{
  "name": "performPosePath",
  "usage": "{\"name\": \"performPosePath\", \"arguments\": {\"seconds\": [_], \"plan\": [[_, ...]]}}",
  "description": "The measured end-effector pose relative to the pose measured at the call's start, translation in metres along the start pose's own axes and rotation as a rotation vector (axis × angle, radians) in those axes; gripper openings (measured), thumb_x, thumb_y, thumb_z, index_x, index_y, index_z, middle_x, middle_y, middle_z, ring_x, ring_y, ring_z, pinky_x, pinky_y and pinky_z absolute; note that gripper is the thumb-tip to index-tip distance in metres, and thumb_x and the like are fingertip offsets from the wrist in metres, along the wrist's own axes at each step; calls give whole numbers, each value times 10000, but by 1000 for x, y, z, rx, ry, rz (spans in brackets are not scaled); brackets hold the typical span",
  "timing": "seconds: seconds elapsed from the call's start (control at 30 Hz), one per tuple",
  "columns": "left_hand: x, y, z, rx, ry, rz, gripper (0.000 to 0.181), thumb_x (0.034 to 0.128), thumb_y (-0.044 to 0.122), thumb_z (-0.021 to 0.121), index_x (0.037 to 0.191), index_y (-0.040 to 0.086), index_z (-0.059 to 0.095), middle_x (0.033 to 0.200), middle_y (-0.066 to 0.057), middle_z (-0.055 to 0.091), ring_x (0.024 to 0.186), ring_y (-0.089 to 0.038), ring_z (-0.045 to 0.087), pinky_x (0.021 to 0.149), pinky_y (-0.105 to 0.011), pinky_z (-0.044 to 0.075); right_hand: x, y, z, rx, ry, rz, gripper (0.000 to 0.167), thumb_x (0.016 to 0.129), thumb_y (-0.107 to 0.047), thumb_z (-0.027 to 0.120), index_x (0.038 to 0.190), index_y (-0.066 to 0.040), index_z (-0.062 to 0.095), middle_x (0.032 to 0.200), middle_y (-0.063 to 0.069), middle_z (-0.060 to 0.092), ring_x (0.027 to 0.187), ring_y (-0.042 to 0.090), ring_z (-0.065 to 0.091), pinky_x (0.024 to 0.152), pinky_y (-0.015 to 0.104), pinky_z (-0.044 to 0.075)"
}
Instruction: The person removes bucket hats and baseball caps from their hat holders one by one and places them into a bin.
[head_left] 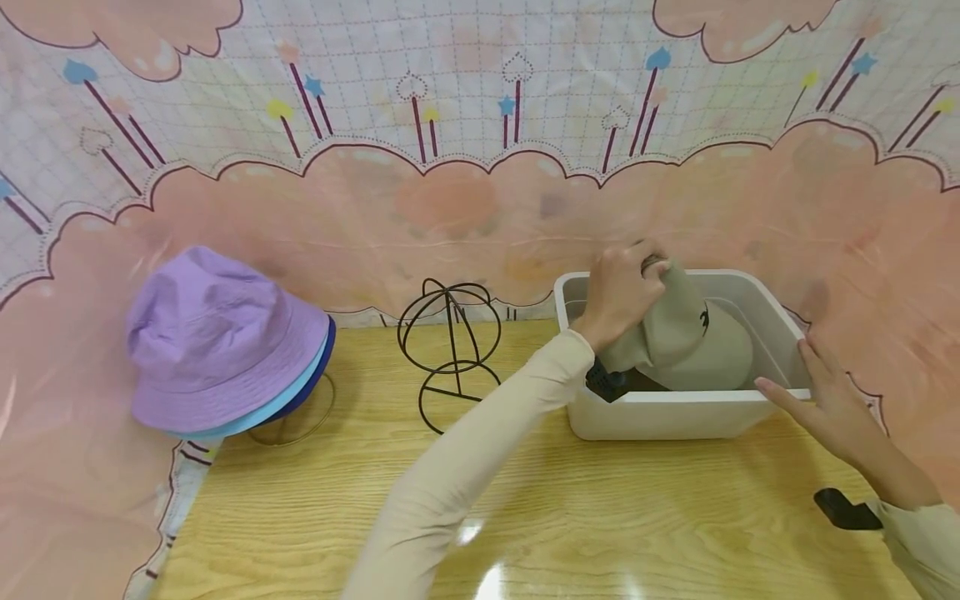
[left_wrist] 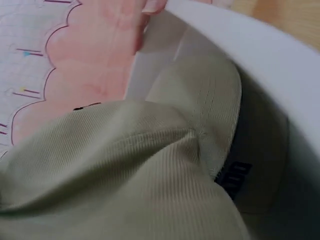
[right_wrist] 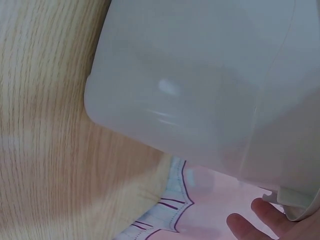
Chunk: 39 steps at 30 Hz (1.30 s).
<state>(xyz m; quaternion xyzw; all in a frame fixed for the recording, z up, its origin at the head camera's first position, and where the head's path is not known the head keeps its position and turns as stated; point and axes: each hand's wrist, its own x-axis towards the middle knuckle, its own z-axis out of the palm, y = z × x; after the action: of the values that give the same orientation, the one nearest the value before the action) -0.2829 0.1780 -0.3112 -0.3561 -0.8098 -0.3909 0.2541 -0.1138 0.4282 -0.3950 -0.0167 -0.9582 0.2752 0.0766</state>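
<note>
My left hand (head_left: 622, 292) grips a khaki baseball cap (head_left: 686, 325) by the raised back of its crown. A small black mark shows on the front of the cap, and its brim (left_wrist: 205, 95) dips into a white plastic bin (head_left: 667, 410). Below the brim in the left wrist view is khaki fabric with dark lettering (left_wrist: 237, 177); whether it belongs to the same cap, I cannot tell. My right hand (head_left: 832, 408) holds the bin's right front corner, thumb over the front rim, its fingers (right_wrist: 270, 215) at the outer side beneath the lip.
At the left, a lilac bucket hat (head_left: 213, 342) tops a light blue and a dark blue one on a wire stand (head_left: 330, 408). A bare black wire hat stand (head_left: 450, 333) stands left of the bin on the wooden table (head_left: 600, 508). A patterned cloth (head_left: 450, 217) hangs behind.
</note>
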Motion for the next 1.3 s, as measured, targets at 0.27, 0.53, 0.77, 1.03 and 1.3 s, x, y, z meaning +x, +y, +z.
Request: {"name": "performPosePath", "arguments": {"seconds": [0.27,0.53,0.77,1.03,1.3], "plan": [[-14,8,6,35,-179,-25,97,894,159,621,943,163,705,935,70,647,801,-54,592,674,-136,426,1,-1,-1,-11,38,-31,871,934,-325,541,1465,78,-19,1542,214,-127,1370,482,-84,1011,681,-53],[-23,0,6,105,-408,-13,155,849,23,587,736,130,595,746,41,511,668,-62,435,609,-156,347,0,1,-2,-6,20,-36,874,940,-323,532,1466,67,-47,1532,228,-145,1355,511,-82,996,698,-47],[-26,-13,1,33,-533,-27,142,867,12,607,752,93,585,723,12,531,629,-89,424,584,-172,347,-2,2,-2,6,18,-39,869,943,-319,527,1469,57,-53,1529,236,-142,1353,520,-63,997,704,-11],[-26,-10,-8,19,-639,-41,80,914,100,586,921,93,665,869,22,598,691,-82,526,604,-172,420,-4,4,-2,15,37,-53,861,941,-307,530,1471,56,-43,1527,262,-120,1342,546,-30,991,712,8],[-33,-9,-22,48,-690,-14,220,910,92,552,1096,113,668,1145,-13,616,1042,-119,563,779,-183,442,-5,3,0,12,24,-43,865,949,-316,519,1474,26,-77,1520,267,-138,1324,574,-26,960,739,34]]}}
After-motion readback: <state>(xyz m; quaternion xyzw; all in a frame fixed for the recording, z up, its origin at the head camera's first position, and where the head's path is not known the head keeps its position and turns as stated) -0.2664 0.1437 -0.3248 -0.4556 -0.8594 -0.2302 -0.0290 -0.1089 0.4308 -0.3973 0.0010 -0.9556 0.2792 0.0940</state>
